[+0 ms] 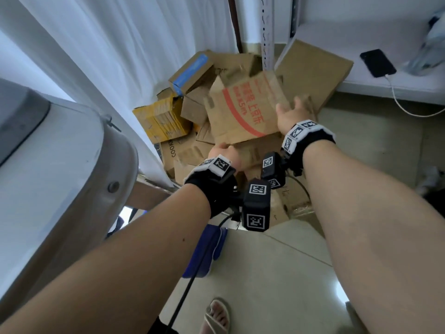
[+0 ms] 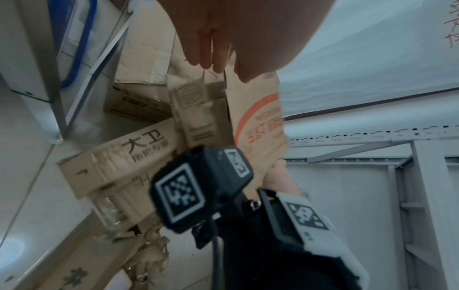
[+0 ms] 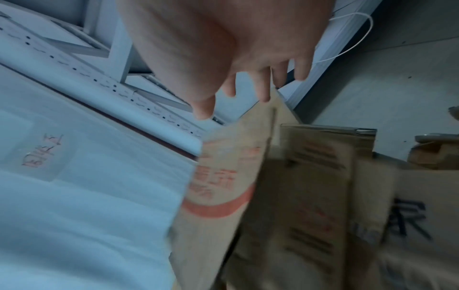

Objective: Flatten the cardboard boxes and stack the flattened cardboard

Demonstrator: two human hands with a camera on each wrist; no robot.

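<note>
A flattened brown cardboard box with red print (image 1: pixel 243 112) is held tilted above a pile of boxes in the corner. My left hand (image 1: pixel 225 153) grips its near lower edge; in the left wrist view the fingers (image 2: pixel 208 56) and thumb pinch the cardboard (image 2: pixel 258 127). At the sheet's right edge is my right hand (image 1: pixel 292 108), open with fingers spread. In the blurred right wrist view its fingertips (image 3: pixel 265 94) touch the top corner of the cardboard (image 3: pixel 223 186).
The pile beneath holds a blue-labelled box (image 1: pixel 191 71), a yellow box (image 1: pixel 160 119) and several plain ones. A large flat cardboard sheet (image 1: pixel 313 68) leans on a white shelf carrying a phone (image 1: pixel 377 62) on a cable. White curtain and a rounded white surface (image 1: pixel 60 177) stand left.
</note>
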